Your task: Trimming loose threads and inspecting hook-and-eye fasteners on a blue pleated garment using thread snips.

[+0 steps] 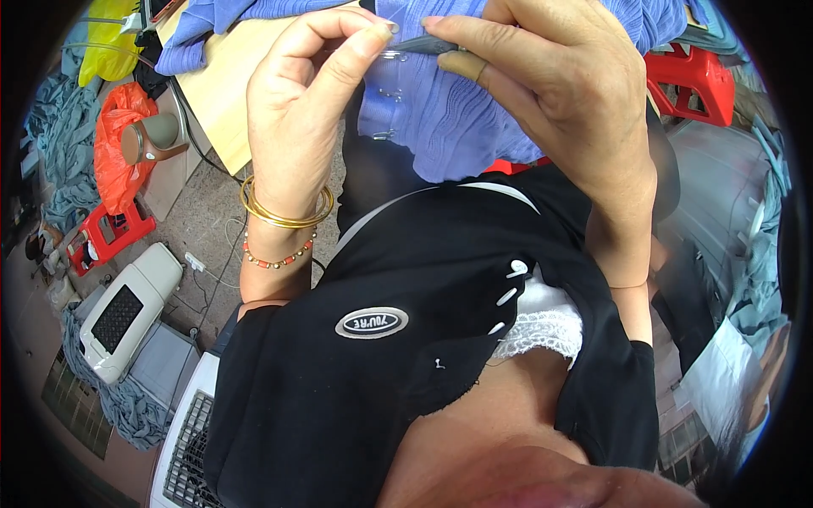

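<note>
Over my lap hangs a periwinkle-blue crinkled cloth (461, 127), with several small clear shiny pieces (389, 93) in a row down its left part. Above it, my left hand (318, 72) is closed in a pinch, thumb against forefinger; what lies between the tips is too small to make out. Close by on the right, my right hand (550, 72) pinches a dark grey tapered piece (423, 45), whose narrow end points at my left fingertips. A tan band wraps one right finger. Whether the grey piece is fabric or a tool, I cannot tell.
A pale wooden tabletop (222, 93) lies beyond my left hand, with more blue cloth on it. Red plastic stools (694, 85) stand on both sides. Left are an orange bag (127, 127), cables and a white machine housing (131, 309). Grey-blue cloth heaps lie at both edges.
</note>
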A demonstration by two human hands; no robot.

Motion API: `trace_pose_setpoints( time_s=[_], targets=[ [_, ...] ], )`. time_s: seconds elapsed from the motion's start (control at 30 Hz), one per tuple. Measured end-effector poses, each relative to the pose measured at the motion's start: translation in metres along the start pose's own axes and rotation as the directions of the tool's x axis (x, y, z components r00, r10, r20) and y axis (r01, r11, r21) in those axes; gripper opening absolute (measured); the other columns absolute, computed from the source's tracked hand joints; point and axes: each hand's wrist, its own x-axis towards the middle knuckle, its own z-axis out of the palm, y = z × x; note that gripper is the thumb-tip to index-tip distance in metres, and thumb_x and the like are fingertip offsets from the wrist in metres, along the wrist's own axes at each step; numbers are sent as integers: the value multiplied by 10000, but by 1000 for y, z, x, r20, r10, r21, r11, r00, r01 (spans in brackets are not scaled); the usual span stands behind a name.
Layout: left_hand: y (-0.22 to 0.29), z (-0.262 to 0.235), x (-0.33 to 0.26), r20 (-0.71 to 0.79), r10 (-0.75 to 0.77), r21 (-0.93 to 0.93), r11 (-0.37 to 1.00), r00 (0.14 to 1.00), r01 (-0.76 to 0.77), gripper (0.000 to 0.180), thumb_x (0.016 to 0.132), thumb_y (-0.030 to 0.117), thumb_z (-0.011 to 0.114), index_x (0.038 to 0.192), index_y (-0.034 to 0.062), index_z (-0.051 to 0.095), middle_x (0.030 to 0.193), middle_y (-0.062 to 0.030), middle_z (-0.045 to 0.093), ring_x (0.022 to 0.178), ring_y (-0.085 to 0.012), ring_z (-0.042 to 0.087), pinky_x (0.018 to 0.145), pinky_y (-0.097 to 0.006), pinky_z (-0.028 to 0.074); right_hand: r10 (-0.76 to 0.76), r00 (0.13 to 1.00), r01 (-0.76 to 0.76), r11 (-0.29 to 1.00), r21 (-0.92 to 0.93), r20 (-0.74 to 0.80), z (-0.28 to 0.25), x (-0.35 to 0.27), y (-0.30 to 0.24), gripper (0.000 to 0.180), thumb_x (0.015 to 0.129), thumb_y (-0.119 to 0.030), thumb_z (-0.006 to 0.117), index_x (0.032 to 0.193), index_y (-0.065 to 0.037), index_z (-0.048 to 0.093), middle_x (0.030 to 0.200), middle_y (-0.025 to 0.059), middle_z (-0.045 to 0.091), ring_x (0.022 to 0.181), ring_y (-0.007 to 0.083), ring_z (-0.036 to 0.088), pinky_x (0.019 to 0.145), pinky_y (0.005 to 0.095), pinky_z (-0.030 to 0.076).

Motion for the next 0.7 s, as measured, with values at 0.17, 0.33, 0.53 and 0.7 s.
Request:
trace_pose_setpoints(
  time_s=[0.17,0.33,0.53,0.7],
  targets=[
    [12,6,0,-19,-32,-63,998,999,31,145,973,87,614,1050,-26,661,1104,-112,670,1034,-162,604,944,-286,438,81,996,-77,993,89,-41,-6,-4,2,276,710,-126,823,968,-72,740,738,44,566,639,217,570,556,330,425],
    [16,5,4,-26,23,-160,987,999,-27,93,951,42,648,1012,-28,645,1059,-90,674,984,-133,616,916,-254,470,160,982,-140,973,185,-100,-8,-13,13,336,733,-96,822,1056,-44,743,737,56,577,617,190,555,543,316,406],
    [25,11,6,-1,83,-108,991,997,-83,58,950,7,621,995,-25,639,1060,-95,654,993,-139,599,901,-259,453,126,979,-99,981,166,-159,0,-11,18,317,755,-130,813,1048,-44,727,743,70,570,639,230,560,569,335,422],
    [29,14,9,16,83,-100,992,996,-81,56,949,5,620,994,-23,638,1062,-97,651,975,-129,589,880,-251,447,90,980,-61,985,159,-178,4,-7,22,299,765,-130,800,1044,-53,721,757,68,565,655,238,567,574,345,436]
  ],
)
